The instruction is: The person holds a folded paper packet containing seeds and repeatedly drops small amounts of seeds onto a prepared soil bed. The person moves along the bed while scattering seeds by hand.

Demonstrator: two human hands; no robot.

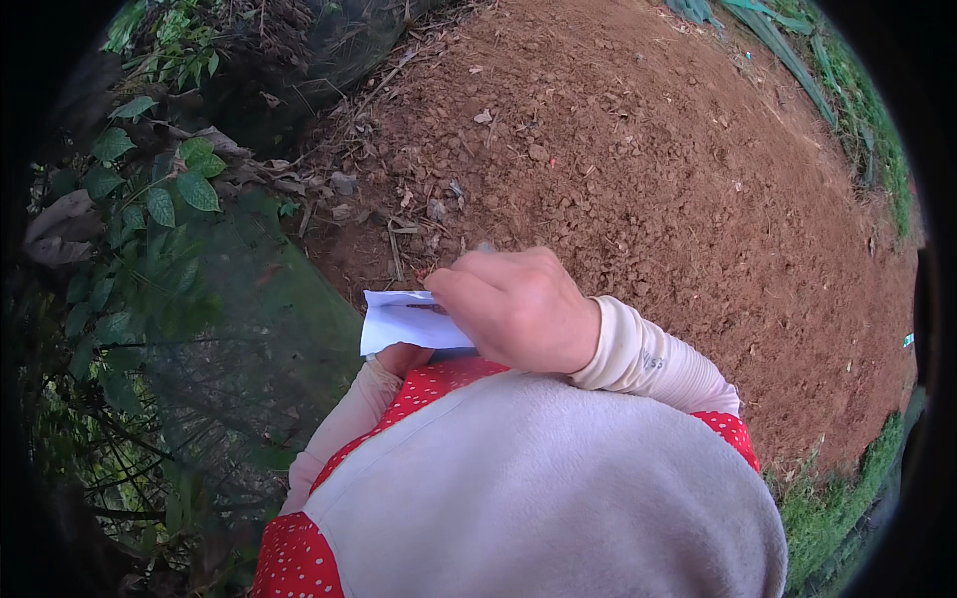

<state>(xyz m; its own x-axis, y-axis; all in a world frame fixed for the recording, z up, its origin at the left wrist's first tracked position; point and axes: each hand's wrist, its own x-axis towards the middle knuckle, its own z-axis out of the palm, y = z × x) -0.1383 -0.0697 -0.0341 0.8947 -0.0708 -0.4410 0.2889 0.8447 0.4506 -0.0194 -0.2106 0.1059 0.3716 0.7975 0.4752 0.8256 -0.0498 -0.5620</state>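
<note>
My left hand (404, 357) is beneath a folded white paper (407, 329) and holds it in front of my body. Only part of that hand shows, since the paper covers its fingers. A few small dark bits lie in the fold of the paper. My right hand (523, 306) is over the paper's right end, knuckles up and fingers curled down. Its fingertips are hidden, so I cannot tell whether anything is pinched between them. Pale sleeves (658, 359) cover both forearms. A red, white-dotted garment (456, 377) shows beneath a light fleecy cloth (553, 478).
Loose brown soil (673, 187) with clods, straw and dry leaves slopes ahead and to the right. Dark netting (262, 321) and leafy plants (179, 179) stand close on the left. Green netting (785, 52) edges the far right, and grass (837, 508) grows at lower right.
</note>
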